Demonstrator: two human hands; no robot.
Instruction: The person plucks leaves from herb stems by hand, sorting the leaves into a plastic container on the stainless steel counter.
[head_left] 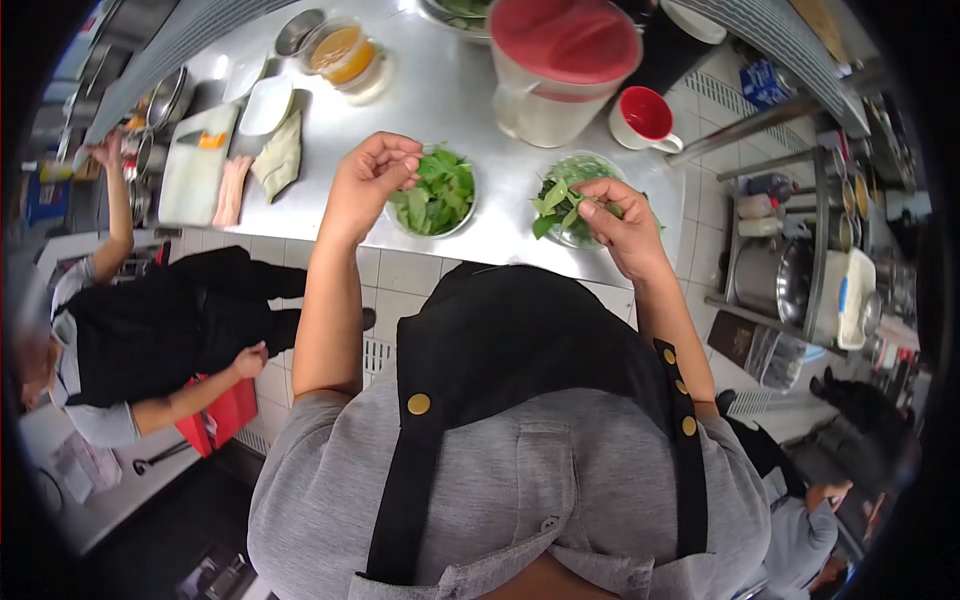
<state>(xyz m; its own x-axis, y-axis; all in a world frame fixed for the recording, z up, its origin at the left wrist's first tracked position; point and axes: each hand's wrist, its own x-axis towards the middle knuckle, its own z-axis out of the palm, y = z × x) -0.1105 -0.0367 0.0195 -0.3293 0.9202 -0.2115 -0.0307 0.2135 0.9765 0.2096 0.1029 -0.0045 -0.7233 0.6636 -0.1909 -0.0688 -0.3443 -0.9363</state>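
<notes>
Steel kitchen surface (430,90), a leafy sprig (558,207) in the right hand (622,222)

At the left of the room, a co-worker (150,320) in a black apron stands apart from the person. On the left of the surface lies a white cutting board (188,190) with a small orange piece (212,140) on it; a white dish (268,105) sits to its right, and a container (342,57) with orange contents stands farther along.

The left hand (378,175) hangs at the left rim of the left bowl (435,235), thumb and fingers drawn close together; I cannot tell whether a leaf is between them. Loose green leaves (442,190) fill this bowl.

Farther back stands a large pitcher (550,110) with a red lid (565,45), a red-lined cup (645,117) just to its right.

At the near right, the right hand pinches the leafy sprig between thumb and fingers, over the right bowl (572,243), which holds more greens. The sprig looks very light and limp, its leaves thin and easily bruised or torn, so the stem seems the best place for a gentle pinch.

At the far right is a metal rack (812,255).
</notes>
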